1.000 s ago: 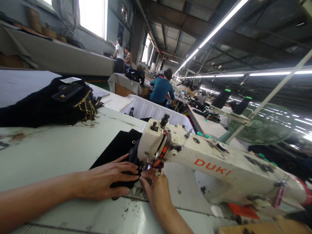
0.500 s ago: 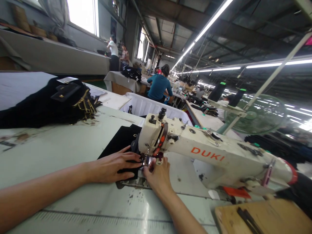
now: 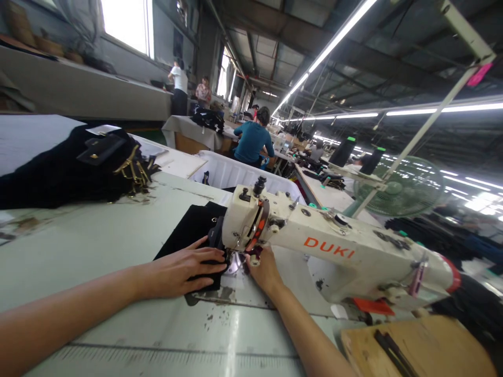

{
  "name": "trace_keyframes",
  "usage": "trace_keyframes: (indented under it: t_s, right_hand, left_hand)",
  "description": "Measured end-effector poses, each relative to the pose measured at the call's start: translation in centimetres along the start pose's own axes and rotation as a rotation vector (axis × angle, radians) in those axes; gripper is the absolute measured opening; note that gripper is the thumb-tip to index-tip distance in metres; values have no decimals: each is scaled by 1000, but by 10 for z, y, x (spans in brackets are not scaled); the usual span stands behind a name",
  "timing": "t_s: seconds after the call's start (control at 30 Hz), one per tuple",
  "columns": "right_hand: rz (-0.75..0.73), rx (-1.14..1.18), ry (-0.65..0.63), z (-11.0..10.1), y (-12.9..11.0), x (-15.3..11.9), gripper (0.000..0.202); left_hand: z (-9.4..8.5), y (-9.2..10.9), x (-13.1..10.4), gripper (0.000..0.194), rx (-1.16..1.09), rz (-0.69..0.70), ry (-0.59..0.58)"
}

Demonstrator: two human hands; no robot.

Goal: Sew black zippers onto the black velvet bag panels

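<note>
A white DUKI sewing machine stands on the pale table. A flat black fabric piece lies under its needle head. My left hand lies flat on the near part of the black piece, fingers spread toward the needle. My right hand reaches under the machine head from the right, with its fingertips at the needle area; the head hides what they touch.
A heap of black pieces with gold hardware lies at the back left of the table. A white bin stands behind the machine. A wooden board sits at the lower right. A green fan and other workers are beyond.
My right hand has slid further forward under the machine head. My left hand stays flat on the black piece. The view has shifted slightly.
</note>
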State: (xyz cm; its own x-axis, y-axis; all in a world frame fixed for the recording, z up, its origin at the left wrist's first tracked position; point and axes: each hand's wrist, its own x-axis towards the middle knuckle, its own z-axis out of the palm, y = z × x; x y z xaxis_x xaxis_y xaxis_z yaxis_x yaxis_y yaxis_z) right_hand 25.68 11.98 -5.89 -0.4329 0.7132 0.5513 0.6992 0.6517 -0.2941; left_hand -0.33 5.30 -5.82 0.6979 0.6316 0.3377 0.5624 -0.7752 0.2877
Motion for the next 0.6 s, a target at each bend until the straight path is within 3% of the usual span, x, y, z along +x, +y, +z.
trace_keyframes:
  t_s: [0.07,0.13,0.23,0.4,0.6]
  right_hand:
    - [-58,7,24,-15,-6,-16,18]
    - [-218,-4,19,-23,-13,-29,19]
    - [-415,-11,-37,-17,-20,-39,23]
    - [-359,-5,-73,8,-15,-39,29]
    - [-349,-22,-56,10,-14,-40,35]
  left_hand:
    - [-2,4,2,51,9,25,12]
    - [-4,9,6,46,14,35,9]
    - [-7,17,9,37,-12,25,7]
    - [-7,16,9,38,-76,-9,7]
    - [-6,4,10,40,-99,-30,-6]
